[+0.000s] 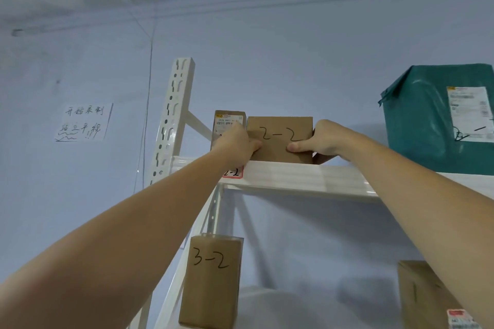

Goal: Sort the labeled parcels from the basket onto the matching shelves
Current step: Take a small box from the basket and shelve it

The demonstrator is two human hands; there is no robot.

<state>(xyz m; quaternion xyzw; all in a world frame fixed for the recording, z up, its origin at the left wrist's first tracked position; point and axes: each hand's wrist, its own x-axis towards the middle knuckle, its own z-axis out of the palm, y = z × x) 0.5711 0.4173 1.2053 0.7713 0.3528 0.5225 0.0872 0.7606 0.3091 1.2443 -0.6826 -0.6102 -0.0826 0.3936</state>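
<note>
A brown cardboard parcel (278,136) marked "2-2" stands on the white top shelf (294,176). My left hand (236,145) grips its left edge, thumb on the front face. My right hand (319,141) grips its right edge, thumb also pressed to the front. A red-bordered shelf tag (235,173) reading "2-2" sits on the shelf's front lip, just below my left hand and partly hidden by my wrist. Behind my left hand stands another small box (227,121) with a printed shipping label.
A large green bag parcel (433,120) with a white label sits at the right on the same shelf. One level down stand a brown parcel (211,280) marked "3-2" and another brown box (427,296). The white slotted upright (173,109) rises at left; a handwritten note (83,123) hangs on the wall.
</note>
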